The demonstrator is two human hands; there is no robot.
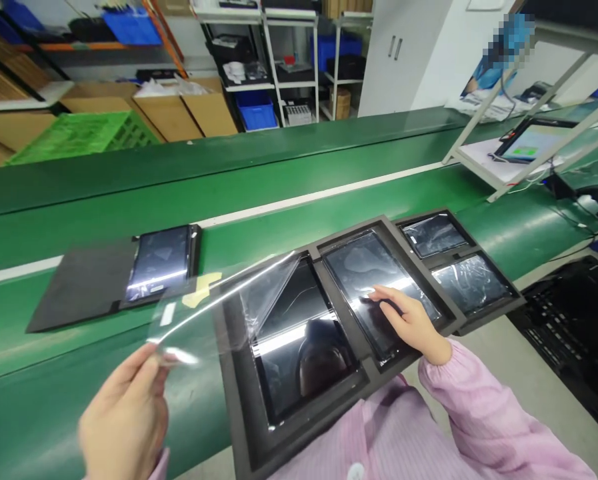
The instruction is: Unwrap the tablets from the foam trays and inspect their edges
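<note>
Pinching a sheet of clear, glossy plastic film (203, 320) at its near edge, the left hand (123, 417) holds it out over the green conveyor belt (79, 393), fingers closed on the thin plastic. The film's far end creases into a triangular flap over a glossy black display panel (303, 360), though whether it is still stuck there cannot be told. That panel lies in a dark foam tray (243, 427), a matte, thick block with square recesses, resting on the belt's edge. The right hand (413, 327) is open and holds nothing, its fingertips (379, 292) resting on a second panel (379, 267) in the same tray. Two more film-wrapped panels (471, 283) lie in matching foam just beyond the tray. Left of the tray, a fifth panel (161, 263) sits on a flat black sheet (79, 287), with a scrap of yellow tape (201, 290) between them. Across the belt from the tray stand a green plastic crate (83, 137), cardboard boxes (183, 110) and blue bins (256, 110) on white shelving (273, 67).
</note>
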